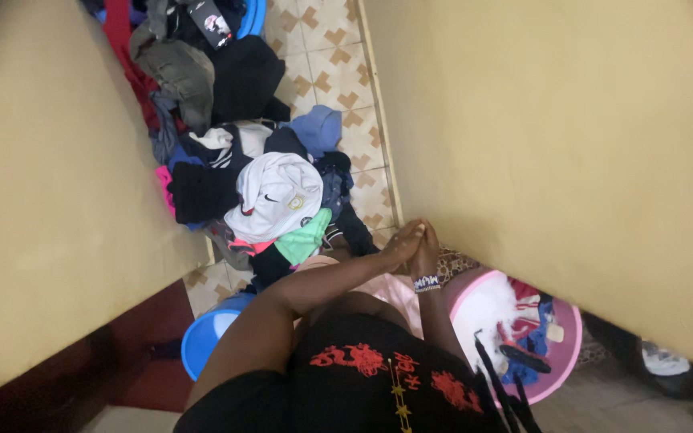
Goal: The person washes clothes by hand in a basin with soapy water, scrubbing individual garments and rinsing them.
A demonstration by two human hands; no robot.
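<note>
Both hands, left hand (401, 243) and right hand (425, 250), are pressed together, holding nothing, just above the pink basin (565, 337) of soapy clothes. Beyond the basin, the clothes pile (258, 176) looks unwashed; most washing seems left.

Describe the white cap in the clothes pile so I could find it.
Start at the heap of clothes along the left wall. At its near end, beyond the clasped hands, sits the white fabric cap. It is the only pale, domed piece, above a mint-green cloth.
</note>
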